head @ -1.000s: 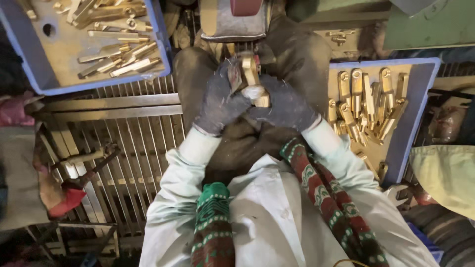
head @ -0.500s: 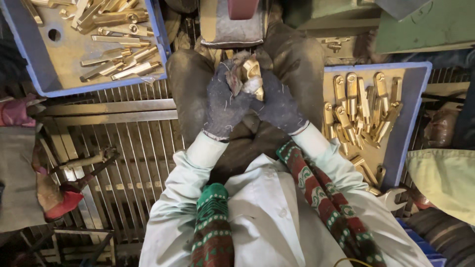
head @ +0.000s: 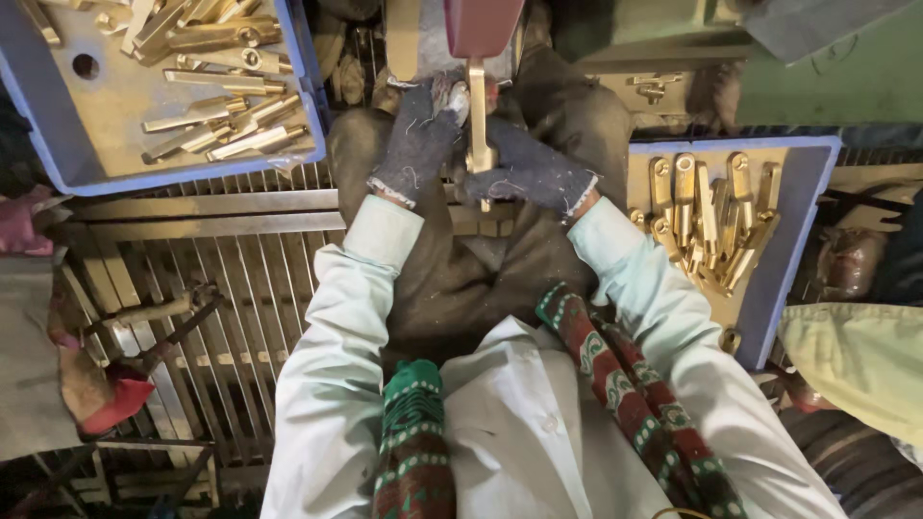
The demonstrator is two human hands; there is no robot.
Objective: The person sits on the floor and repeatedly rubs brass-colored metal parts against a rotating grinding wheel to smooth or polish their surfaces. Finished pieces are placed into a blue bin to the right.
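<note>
Brass part [head: 478, 115] stands upright between both gloved hands.

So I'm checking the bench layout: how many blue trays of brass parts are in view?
2. One blue tray sits at the upper left, holding loose brass pieces; the other blue tray sits at the right, beside the right hand. Both are partly cut off or covered.

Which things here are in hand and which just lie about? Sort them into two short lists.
In hand:
- brass part, upright, gripped by both gloved hands
- left hand
- right hand
- machine directly above the part

Lying about:
- left blue tray of loose brass parts
- right blue tray of brass parts
- metal grate
- red cloth
</note>
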